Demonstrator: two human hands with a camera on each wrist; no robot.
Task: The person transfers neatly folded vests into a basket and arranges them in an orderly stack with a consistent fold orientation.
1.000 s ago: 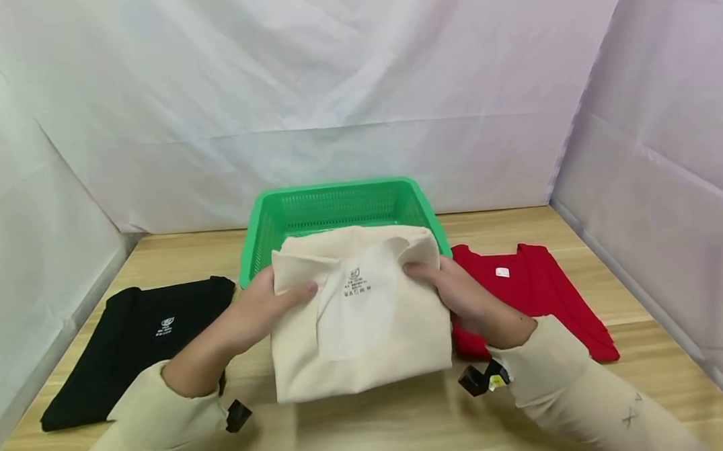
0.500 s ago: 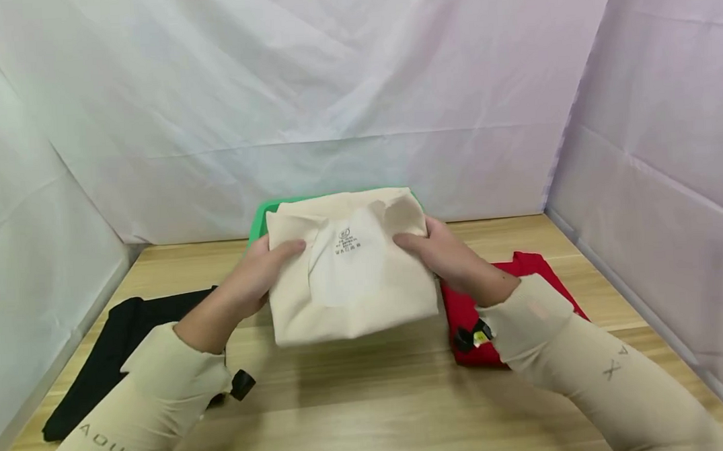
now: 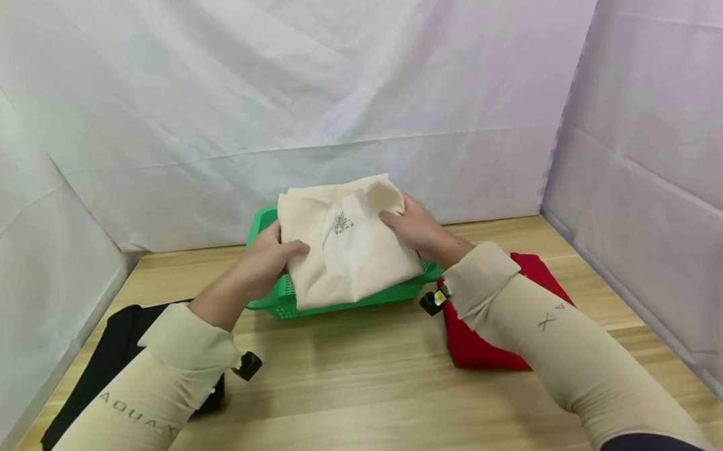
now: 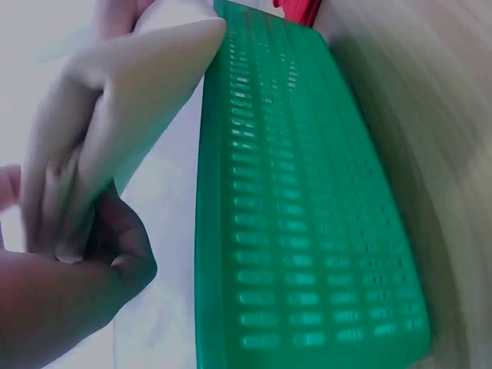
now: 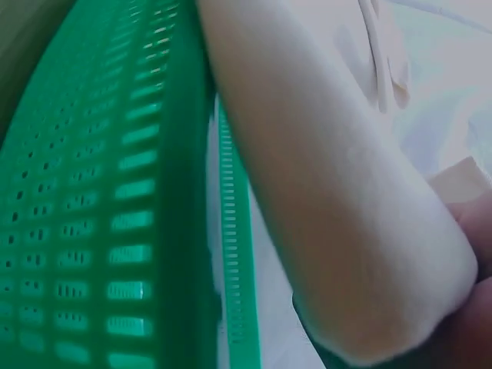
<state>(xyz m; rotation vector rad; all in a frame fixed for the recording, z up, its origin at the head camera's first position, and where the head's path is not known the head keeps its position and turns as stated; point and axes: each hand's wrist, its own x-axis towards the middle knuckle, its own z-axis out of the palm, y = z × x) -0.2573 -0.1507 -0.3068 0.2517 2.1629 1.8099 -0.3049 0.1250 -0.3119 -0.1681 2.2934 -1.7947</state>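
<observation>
A folded cream garment (image 3: pixel 363 252) with a pale oval neck area and dark print is held over a green basket (image 3: pixel 341 304). My left hand (image 3: pixel 265 260) grips its left edge, thumb on top; my right hand (image 3: pixel 421 228) grips the right edge the same way. In the left wrist view, my left hand (image 4: pixel 77 284) pinches the folded layers of the garment (image 4: pixel 146 84) beside the basket's slotted wall (image 4: pixel 292 200). From the right wrist view, the garment's rounded fold (image 5: pixel 338 177) hangs beside the basket's wall (image 5: pixel 92 200), with my right hand (image 5: pixel 469 307) at its edge.
A black folded garment (image 3: pixel 112 351) lies on the wooden table (image 3: pixel 345 401) at the left, partly behind my left sleeve. On the right lies a red garment (image 3: pixel 478 345), partly under my right forearm. White cloth walls (image 3: pixel 307 86) stand behind and at both sides.
Both hands have carried the cream garment up and away in the head view, and it is tilted more. The basket's near wall now shows below it.
</observation>
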